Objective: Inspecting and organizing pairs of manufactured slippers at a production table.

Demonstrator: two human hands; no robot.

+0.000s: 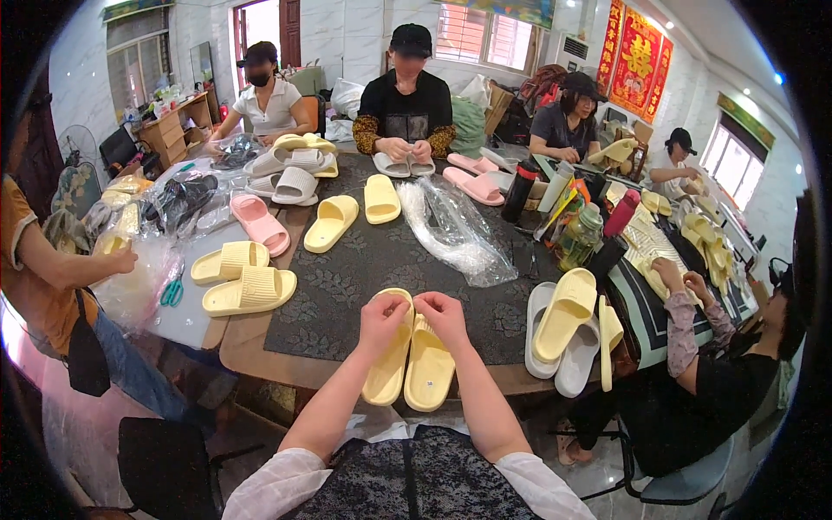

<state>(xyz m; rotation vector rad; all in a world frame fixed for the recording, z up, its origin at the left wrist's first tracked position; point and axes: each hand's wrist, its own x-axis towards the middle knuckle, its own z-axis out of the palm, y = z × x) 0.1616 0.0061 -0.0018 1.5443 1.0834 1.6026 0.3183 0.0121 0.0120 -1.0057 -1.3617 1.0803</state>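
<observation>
White-tiled walls and barred windows close in a workroom where a big table (347, 260), spread with a dark patterned cloth, fills the middle. At its near edge the left hand (381, 319) and the right hand (442, 314) each pinch the far end of a pair of pale yellow slides (409, 364) lying sole-up and side by side, heels overhanging the table toward the person. Fingers of both hands are curled and gripping the slides' far ends, the left hand on the left slide, the right hand on the right one. These two slides are smooth and thick, with rounded ends; the right one carries a small white sticker near the middle of its sole.

Left of them lie two ribbed yellow slides (243, 279), and beside those one pair of green-handled scissors (172, 293). Farther off sit one pink slide (258, 224) and two more yellow slides (354, 212) apart from each other. A heap of clear plastic bags (455, 230) lies right of centre. At the right near edge, one yellow slide (565, 314) rests on two white ones, with another yellow one standing on edge just beside. Six other people sit round the table, several handling slides of their own.
</observation>
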